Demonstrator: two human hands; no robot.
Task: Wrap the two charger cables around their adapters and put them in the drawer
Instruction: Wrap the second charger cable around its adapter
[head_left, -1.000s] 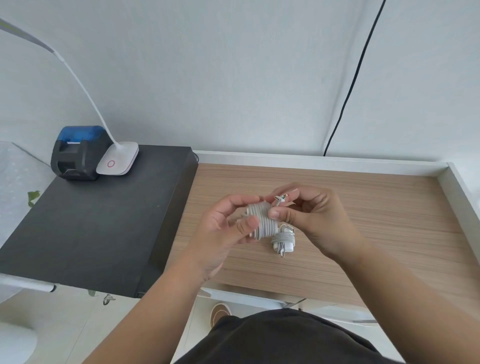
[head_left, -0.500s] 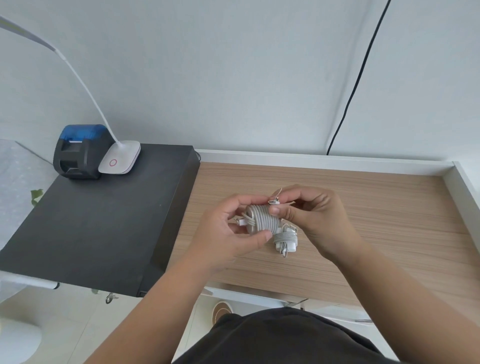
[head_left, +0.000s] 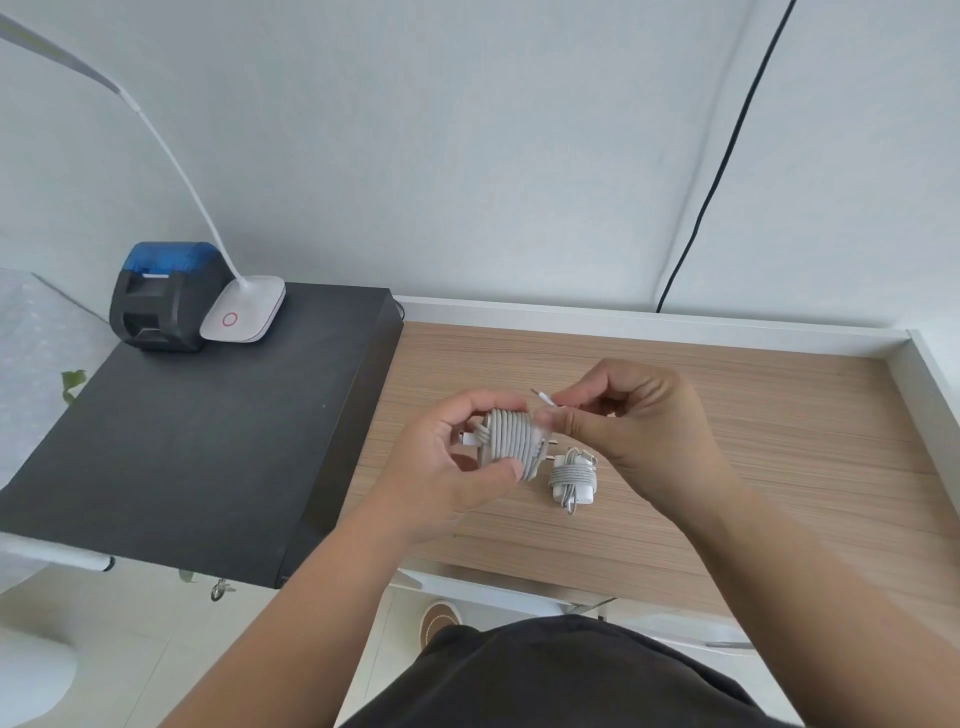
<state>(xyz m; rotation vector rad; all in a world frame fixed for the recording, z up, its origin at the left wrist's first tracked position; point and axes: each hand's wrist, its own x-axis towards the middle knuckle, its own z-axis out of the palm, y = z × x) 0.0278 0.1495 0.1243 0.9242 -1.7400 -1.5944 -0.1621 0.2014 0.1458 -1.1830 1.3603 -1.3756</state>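
Note:
My left hand (head_left: 457, 467) holds a white adapter (head_left: 511, 441) with its grey-white cable wound tightly round it, above the wooden drawer floor (head_left: 727, 467). My right hand (head_left: 639, 431) pinches the cable's free end, whose small plug tip (head_left: 543, 397) sticks up between the fingers. A second, smaller adapter (head_left: 571, 478), wrapped in its own cable, lies on the drawer floor just right of and below the first one, touching neither hand.
The open drawer has a white rim (head_left: 649, 322) at the back and right. Left of it stands a black cabinet top (head_left: 208, 441) with a blue-and-black printer (head_left: 161, 296) and a white desk lamp (head_left: 244, 309). A black cord (head_left: 727, 156) runs down the wall.
The right hand has shifted slightly right, drawing the cable end out from the adapter. The left hand has turned the wound adapter a little. The second adapter has not moved.

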